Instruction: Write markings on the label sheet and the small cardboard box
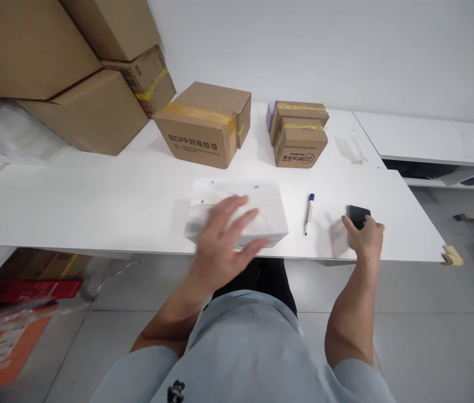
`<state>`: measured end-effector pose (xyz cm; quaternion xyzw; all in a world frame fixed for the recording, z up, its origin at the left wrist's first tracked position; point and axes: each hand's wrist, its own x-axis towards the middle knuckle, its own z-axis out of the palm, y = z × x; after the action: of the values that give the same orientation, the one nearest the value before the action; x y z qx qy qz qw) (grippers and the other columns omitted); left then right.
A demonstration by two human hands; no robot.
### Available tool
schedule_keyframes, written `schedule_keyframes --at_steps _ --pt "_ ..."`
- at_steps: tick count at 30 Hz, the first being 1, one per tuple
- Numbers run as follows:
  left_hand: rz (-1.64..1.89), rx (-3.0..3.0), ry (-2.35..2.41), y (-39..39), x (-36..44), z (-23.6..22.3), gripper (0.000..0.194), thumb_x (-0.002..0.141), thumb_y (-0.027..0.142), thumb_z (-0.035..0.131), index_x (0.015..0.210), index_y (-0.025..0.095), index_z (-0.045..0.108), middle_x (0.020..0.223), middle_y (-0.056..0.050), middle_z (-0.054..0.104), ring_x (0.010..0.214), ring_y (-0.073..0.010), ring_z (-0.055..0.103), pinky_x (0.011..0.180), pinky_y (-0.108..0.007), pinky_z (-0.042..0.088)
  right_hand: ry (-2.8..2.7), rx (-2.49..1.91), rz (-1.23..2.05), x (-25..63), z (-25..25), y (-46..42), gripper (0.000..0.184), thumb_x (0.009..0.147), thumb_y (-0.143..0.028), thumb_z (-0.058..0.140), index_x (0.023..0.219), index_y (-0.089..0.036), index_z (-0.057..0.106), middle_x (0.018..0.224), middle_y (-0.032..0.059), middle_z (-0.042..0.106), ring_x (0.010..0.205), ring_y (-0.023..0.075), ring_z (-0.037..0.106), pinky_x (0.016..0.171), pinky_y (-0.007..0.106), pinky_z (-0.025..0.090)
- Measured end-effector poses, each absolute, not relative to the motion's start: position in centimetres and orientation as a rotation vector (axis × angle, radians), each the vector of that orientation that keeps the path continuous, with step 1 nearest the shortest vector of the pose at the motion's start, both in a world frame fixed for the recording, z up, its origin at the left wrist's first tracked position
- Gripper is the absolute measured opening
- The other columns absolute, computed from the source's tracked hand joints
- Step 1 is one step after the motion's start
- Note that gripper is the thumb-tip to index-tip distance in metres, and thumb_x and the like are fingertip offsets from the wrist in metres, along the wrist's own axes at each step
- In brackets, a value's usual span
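My left hand (225, 246), slightly smeared by motion, is held with fingers spread above the front of a white box (262, 212) near the table's front edge. Whether its fingertips touch the box I cannot tell. To the right, my right hand (366, 238) grips a small flat black phone (358, 216), thumb on its left side and fingers on its right. The phone is at the tabletop; any gap beneath it is hard to judge. Between the box and the phone lies a marker (309, 214) with a blue end, pointing toward me.
Brown cartons (205, 126) stand behind the white box, with smaller cartons (301, 143) to their right. Larger boxes (89, 112) are stacked at the left by a plastic-wrapped pack (14, 134). Clear plastic (351, 150) lies at the back right. The table's right front corner has a guard (452, 256).
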<state>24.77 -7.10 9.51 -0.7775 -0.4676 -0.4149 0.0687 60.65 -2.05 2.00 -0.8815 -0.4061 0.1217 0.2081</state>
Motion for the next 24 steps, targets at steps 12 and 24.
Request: schedule_keyframes --at_steps 12,24 --pt "-1.549 -2.233 -2.665 -4.1 12.6 5.7 0.087 0.088 0.081 0.028 0.143 0.017 0.052 0.132 -0.015 0.066 0.110 -0.0309 0.068 0.100 -0.049 0.054 -1.933 -1.272 1.165 47.4 4.8 -3.8 0.087 0.079 -0.059 0.069 0.153 -0.026 0.038 0.144 0.0131 0.056 0.111 0.0260 0.064 0.088 0.046 0.059" --pt "-2.136 -2.006 -2.230 4.4 6.7 2.1 0.135 0.058 0.074 0.078 0.157 0.018 0.005 0.165 -0.023 0.014 0.149 -0.0334 0.035 0.119 -0.046 0.038 -1.960 -1.286 0.899 33.2 3.1 6.9 0.072 0.087 -0.032 0.063 0.151 -0.017 0.035 0.139 0.0194 0.056 0.096 0.0231 0.066 0.095 0.046 0.054"
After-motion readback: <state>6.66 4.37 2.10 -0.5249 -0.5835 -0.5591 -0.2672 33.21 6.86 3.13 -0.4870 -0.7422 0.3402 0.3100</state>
